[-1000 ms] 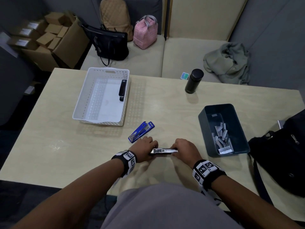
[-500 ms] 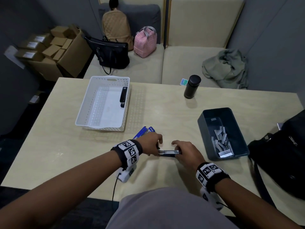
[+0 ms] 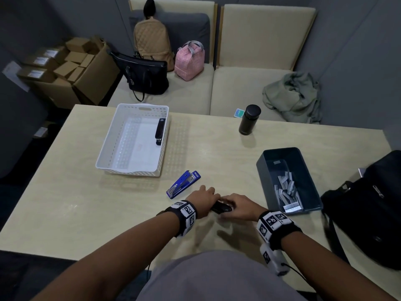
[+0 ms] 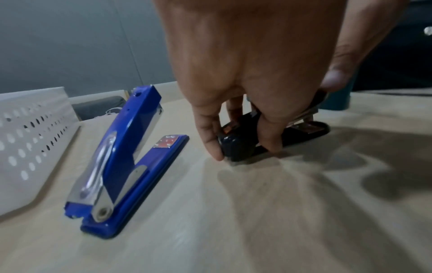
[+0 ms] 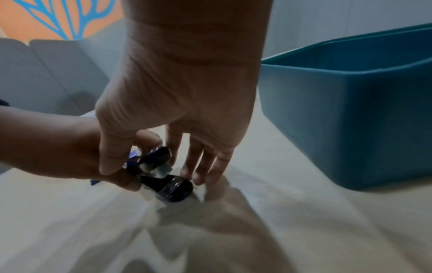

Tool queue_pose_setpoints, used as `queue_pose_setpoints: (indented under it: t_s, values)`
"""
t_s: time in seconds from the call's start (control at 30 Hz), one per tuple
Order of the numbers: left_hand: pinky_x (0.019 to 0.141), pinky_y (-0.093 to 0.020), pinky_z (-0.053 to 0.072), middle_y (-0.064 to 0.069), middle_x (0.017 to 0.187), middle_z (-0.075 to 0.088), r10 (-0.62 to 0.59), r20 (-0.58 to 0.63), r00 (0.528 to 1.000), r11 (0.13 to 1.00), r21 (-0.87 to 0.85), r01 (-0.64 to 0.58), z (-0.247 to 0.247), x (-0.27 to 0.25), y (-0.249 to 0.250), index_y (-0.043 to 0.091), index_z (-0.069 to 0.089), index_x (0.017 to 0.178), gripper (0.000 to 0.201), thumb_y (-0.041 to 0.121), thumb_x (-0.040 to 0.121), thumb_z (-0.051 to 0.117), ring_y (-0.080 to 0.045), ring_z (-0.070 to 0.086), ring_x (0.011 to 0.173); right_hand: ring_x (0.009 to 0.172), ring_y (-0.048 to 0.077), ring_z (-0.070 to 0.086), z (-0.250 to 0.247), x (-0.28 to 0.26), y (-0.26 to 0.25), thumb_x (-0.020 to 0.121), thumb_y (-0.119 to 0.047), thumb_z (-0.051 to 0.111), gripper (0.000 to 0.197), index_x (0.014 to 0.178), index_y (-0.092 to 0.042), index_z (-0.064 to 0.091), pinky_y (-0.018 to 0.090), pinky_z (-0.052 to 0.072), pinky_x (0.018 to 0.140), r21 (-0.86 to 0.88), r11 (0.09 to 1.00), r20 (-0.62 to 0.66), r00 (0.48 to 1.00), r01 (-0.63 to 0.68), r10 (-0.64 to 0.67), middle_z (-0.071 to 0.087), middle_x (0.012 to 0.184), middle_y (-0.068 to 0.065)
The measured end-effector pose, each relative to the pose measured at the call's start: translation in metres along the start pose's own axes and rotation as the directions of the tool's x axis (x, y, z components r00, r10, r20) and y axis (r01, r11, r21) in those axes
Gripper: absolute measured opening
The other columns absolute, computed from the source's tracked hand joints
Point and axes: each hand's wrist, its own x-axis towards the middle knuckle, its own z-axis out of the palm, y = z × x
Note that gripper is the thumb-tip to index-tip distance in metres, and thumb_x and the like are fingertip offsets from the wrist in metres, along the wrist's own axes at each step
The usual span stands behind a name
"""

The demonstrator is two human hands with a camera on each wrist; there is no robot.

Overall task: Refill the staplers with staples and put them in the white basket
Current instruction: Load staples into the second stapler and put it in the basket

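A black stapler (image 3: 221,208) lies on the table near its front edge, between my two hands. My left hand (image 3: 206,198) grips its rear end (image 4: 236,147), fingers curled round the sides and thumb on the top arm. My right hand (image 3: 238,205) pinches the front end (image 5: 173,188) between thumb and fingers. A blue stapler (image 3: 183,184) lies open just left of my left hand. The white basket (image 3: 108,144) at the back left holds another black stapler (image 3: 160,131) along its right wall. A dark bin (image 3: 263,168) on the right holds several staple strips (image 3: 286,187).
A black flask (image 3: 249,119) stands at the table's far edge. A black bag (image 3: 368,209) sits on the table's right end, close to the bin. Beyond the table are a sofa with bags and a green cloth (image 3: 293,96), and cardboard boxes (image 3: 71,68).
The black stapler showed its open metal magazine before; now its black top is down over it. My hands have drawn closer together on it.
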Motion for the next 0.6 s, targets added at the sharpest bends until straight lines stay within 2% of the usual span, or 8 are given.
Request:
queue_pose_setpoints:
  t_s: [0.13, 0.23, 0.27, 0.33, 0.4, 0.47, 0.53, 0.6]
  values:
    - [0.079, -0.048, 0.051, -0.011, 0.118, 0.052, 0.039, -0.211, 0.977, 0.982, -0.173, -0.077, -0.017, 0.001, -0.020, 0.013, 0.053, 0.117, 0.033, 0.013, 0.085, 0.061, -0.031, 0.053, 0.104, 0.087, 0.022, 0.064, -0.005, 0.012, -0.023, 0.085, -0.028, 0.066, 0.027, 0.108, -0.016, 0.062, 0.029, 0.048, 0.072, 0.167, 0.985, -0.025, 0.998, -0.048, 0.053, 0.068, 0.091, 0.004]
    - [0.089, -0.040, 0.051, -0.006, 0.130, 0.049, -0.281, -0.392, 0.876, 0.823, -0.568, 0.010, -0.033, 0.000, -0.038, 0.018, 0.047, 0.129, 0.050, 0.014, 0.082, 0.066, -0.023, 0.054, 0.111, 0.073, 0.025, 0.064, -0.017, 0.023, -0.052, 0.087, -0.021, 0.066, 0.024, 0.106, -0.008, 0.060, 0.029, 0.050, 0.061, 0.488, 0.873, -0.169, 0.980, -0.008, 0.103, 0.064, 0.078, 0.008]
    - [0.093, -0.038, 0.050, -0.007, 0.131, 0.049, -0.404, -0.372, 0.836, 0.705, -0.709, 0.025, -0.040, 0.000, -0.045, 0.018, 0.044, 0.133, 0.052, 0.015, 0.084, 0.063, -0.022, 0.055, 0.111, 0.073, 0.025, 0.064, -0.022, 0.027, -0.066, 0.087, -0.023, 0.066, 0.026, 0.108, -0.009, 0.060, 0.032, 0.052, 0.064, 0.532, 0.846, -0.242, 0.964, 0.033, 0.114, 0.064, 0.082, 0.009]
    - [0.094, -0.044, 0.051, -0.010, 0.126, 0.057, -0.558, -0.172, 0.812, 0.316, -0.949, 0.016, -0.061, -0.002, -0.054, 0.019, 0.045, 0.131, 0.047, 0.036, 0.089, 0.053, -0.025, 0.060, 0.107, 0.084, 0.025, 0.068, -0.031, 0.040, -0.093, 0.086, -0.030, 0.066, 0.032, 0.114, -0.017, 0.059, 0.040, 0.055, 0.078, 0.543, 0.833, -0.315, 0.946, 0.109, 0.081, 0.068, 0.093, 0.007]
    - [0.090, -0.045, 0.054, -0.010, 0.110, 0.065, -0.557, -0.001, 0.830, -0.012, -1.000, -0.010, -0.080, -0.003, -0.064, 0.018, 0.056, 0.112, 0.050, 0.059, 0.089, 0.042, -0.026, 0.064, 0.098, 0.101, 0.021, 0.066, -0.038, 0.053, -0.122, 0.085, -0.025, 0.066, 0.042, 0.124, -0.016, 0.054, 0.039, 0.053, 0.092, 0.543, 0.822, -0.266, 0.964, 0.170, -0.024, 0.067, 0.109, 0.006]
    - [0.072, -0.032, 0.054, -0.012, 0.097, 0.063, -0.581, 0.007, 0.814, -0.037, -0.999, -0.018, -0.098, -0.007, -0.080, 0.012, 0.056, 0.103, 0.035, 0.044, 0.097, 0.045, -0.022, 0.062, 0.082, 0.112, 0.023, 0.060, -0.045, 0.066, -0.145, 0.078, -0.028, 0.071, 0.060, 0.130, -0.010, 0.048, 0.039, 0.050, 0.099, 0.417, 0.888, -0.189, 0.974, 0.195, -0.125, 0.058, 0.124, 0.014]
    - [0.058, -0.029, 0.054, -0.017, 0.100, 0.060, -0.636, 0.003, 0.771, -0.012, -1.000, -0.006, -0.107, -0.010, -0.109, 0.005, 0.050, 0.116, 0.027, 0.023, 0.096, 0.053, -0.023, 0.060, 0.075, 0.129, 0.025, 0.041, -0.050, 0.076, -0.160, 0.077, -0.037, 0.072, 0.073, 0.140, -0.017, 0.041, 0.037, 0.038, 0.109, 0.152, 0.974, -0.123, 0.981, 0.171, -0.153, 0.037, 0.141, 0.011]
    - [0.072, -0.038, 0.056, -0.020, 0.108, 0.063, -0.701, -0.027, 0.713, 0.055, -0.998, 0.017, -0.111, -0.015, -0.146, 0.007, 0.047, 0.123, 0.034, 0.025, 0.094, 0.053, -0.030, 0.062, 0.080, 0.139, 0.022, 0.020, -0.055, 0.083, -0.163, 0.083, -0.040, 0.068, 0.075, 0.147, -0.024, 0.033, 0.036, 0.025, 0.114, 0.020, 0.990, -0.102, 0.985, 0.141, -0.138, 0.018, 0.150, 0.003]
